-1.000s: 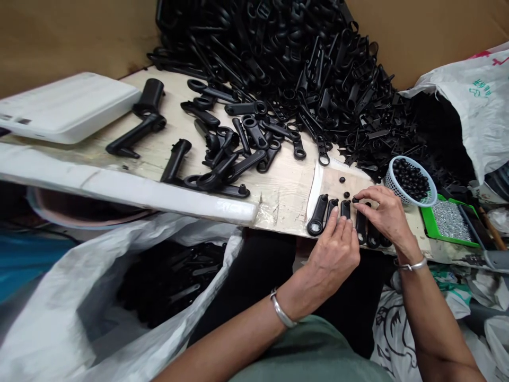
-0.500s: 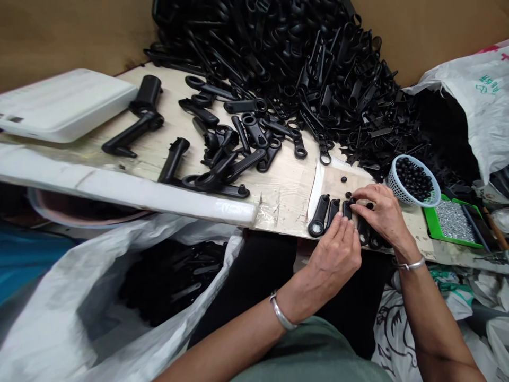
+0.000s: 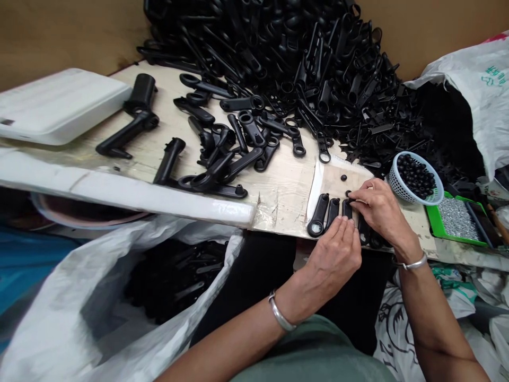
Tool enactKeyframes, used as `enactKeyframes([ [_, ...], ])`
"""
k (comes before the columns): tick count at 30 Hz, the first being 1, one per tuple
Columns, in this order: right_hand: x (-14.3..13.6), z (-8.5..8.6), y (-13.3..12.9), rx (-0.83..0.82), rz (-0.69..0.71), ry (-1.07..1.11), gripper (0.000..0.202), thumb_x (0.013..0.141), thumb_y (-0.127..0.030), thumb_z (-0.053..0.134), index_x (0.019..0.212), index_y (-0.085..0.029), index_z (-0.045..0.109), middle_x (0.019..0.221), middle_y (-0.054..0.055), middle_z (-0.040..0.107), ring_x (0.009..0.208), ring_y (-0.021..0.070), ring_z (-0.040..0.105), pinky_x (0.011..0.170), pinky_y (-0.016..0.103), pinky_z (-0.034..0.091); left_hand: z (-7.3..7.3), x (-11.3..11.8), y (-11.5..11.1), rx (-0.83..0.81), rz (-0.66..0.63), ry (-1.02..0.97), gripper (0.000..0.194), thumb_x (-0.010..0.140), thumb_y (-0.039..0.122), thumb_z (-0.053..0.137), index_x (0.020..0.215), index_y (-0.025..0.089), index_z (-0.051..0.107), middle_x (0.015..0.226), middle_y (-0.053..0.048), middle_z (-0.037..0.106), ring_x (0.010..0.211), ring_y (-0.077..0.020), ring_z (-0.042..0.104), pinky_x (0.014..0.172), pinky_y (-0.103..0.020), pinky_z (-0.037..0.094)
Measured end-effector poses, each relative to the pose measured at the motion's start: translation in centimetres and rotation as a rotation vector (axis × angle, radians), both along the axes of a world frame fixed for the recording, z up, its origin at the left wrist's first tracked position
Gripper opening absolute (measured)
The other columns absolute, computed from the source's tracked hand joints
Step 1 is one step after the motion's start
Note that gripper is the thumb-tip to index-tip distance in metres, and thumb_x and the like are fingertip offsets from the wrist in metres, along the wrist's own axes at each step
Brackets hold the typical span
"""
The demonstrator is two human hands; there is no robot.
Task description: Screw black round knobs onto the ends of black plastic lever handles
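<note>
My left hand [image 3: 334, 257] has its fingers closed together, the tips on a black plastic crank arm [image 3: 347, 208] at the table's front edge. Part of that arm is hidden under the fingers. My right hand [image 3: 384, 212] pinches a small black knob [image 3: 348, 194] at the arm's far end. More black crank arms [image 3: 318, 215] lie side by side in this row, some covered by my right hand. Another loose knob [image 3: 344, 178] rests on the board just beyond.
A large heap of black plastic parts [image 3: 278, 63] fills the table's back. A blue basket of black knobs [image 3: 439, 197] and a green tray of small metal pieces [image 3: 435, 225] stand at right. A white box [image 3: 59, 103] sits left; an open sack [image 3: 71, 281] is below the edge.
My right fingertips have moved slightly away from me, off the crank arm's end and onto the small loose knob. My left hand has stayed in place.
</note>
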State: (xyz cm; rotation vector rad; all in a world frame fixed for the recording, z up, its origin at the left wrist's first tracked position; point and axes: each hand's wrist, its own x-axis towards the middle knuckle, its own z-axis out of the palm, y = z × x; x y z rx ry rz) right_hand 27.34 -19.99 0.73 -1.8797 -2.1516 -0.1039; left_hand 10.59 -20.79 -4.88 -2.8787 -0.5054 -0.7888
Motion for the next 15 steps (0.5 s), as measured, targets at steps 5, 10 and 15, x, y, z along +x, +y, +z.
enactKeyframes([
  [5,-0.4,0.3,-0.2,-0.013,0.006,-0.013,0.015,0.087,-0.014,0.062,0.092,-0.019,0.075,0.089,0.009,0.064,0.097,0.0252,0.057,0.091,0.042,0.047,-0.2,0.0,0.1,0.003,-0.007,-0.009,0.035,0.091,0.009,0.049,0.118,-0.007,0.062,0.123,-0.028,0.065,0.116,-0.0303,0.066,0.106,-0.040,0.049],
  [10,1.2,1.3,-0.3,-0.102,-0.015,0.187,0.023,0.091,-0.026,0.061,0.110,-0.021,0.073,0.101,0.008,0.069,0.097,0.0226,0.062,0.090,0.039,0.050,-0.1,-0.1,-0.1,0.017,0.020,-0.035,0.034,0.088,0.008,0.050,0.117,-0.002,0.065,0.122,-0.023,0.068,0.117,-0.0287,0.065,0.107,-0.039,0.049],
  [15,1.9,1.9,1.4,-0.166,-0.152,0.032,0.022,0.094,-0.027,0.055,0.101,-0.021,0.076,0.096,0.008,0.073,0.098,0.0264,0.062,0.088,0.040,0.048,0.0,-0.3,-0.4,0.024,0.038,-0.040,0.035,0.088,0.008,0.051,0.119,-0.003,0.064,0.124,-0.024,0.066,0.120,-0.0298,0.064,0.109,-0.041,0.047],
])
